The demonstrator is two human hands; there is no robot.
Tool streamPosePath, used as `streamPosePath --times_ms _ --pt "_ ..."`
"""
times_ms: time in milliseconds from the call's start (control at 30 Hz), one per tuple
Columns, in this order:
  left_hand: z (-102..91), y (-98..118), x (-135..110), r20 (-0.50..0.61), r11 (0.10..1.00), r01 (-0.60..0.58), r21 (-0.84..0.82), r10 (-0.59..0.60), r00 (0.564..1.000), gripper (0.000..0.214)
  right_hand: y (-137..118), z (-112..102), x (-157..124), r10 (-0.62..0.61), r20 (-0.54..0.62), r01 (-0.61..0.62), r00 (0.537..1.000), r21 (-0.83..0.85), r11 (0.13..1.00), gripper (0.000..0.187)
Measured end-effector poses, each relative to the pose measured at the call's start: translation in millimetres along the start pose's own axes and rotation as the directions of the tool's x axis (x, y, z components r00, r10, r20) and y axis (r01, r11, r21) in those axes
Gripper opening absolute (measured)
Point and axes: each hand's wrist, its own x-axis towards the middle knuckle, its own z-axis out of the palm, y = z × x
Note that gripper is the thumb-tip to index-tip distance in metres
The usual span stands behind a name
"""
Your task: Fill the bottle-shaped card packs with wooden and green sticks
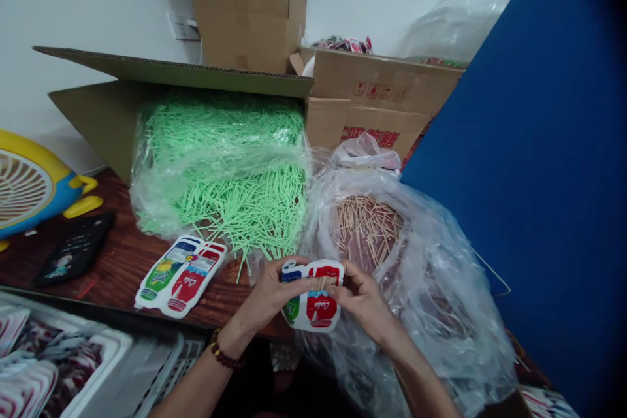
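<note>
Both hands hold one bottle-shaped candy packet (321,310) with a green half and a red "Cola" half. My left hand (269,290) grips its left side, thumb lying across the front. My right hand (365,300) pinches the right edge, its thumb near the middle. A few short tan sticks (324,283) show at the packet's upper part, by the thumbs. Left of my hands, similar packets (189,277) lie in a small pile on the dark wooden table. Behind the hands, loose tan sticks (369,225) lie in a clear plastic bag (431,228).
Light-green sticks (264,202) spill from a plastic-lined cardboard box (93,117). At left are a phone (76,248) and a yellow-blue fan (34,183). A white basket (110,353) of packets stands lower left. A blue panel (519,144) bounds the right; more boxes (386,88) stand behind.
</note>
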Motion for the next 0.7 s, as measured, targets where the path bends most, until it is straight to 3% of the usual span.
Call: streamPosePath --times_ms 167,300,500,700 --pt "1.1 5 0 -0.009 0.999 -0.026 -0.031 0.026 1.000 0.023 -6 9 3 -0.006 0.040 0.002 0.999 0.096 0.995 0.022" --pt "2.7 6 -1 -0.003 0.999 -0.050 -0.013 0.050 0.999 0.022 -10 11 3 -0.051 -0.016 0.052 0.999 0.096 0.994 0.022" --pt "2.8 8 -2 -0.026 0.992 -0.110 0.060 0.111 0.993 0.022 -12 18 5 0.059 0.039 -0.066 0.998 0.220 0.973 0.031" --pt "1.2 13 -5 0.027 0.963 -0.178 0.200 0.176 0.984 0.023 -10 20 6 -0.106 -0.040 0.102 0.994 -0.095 0.990 0.017"
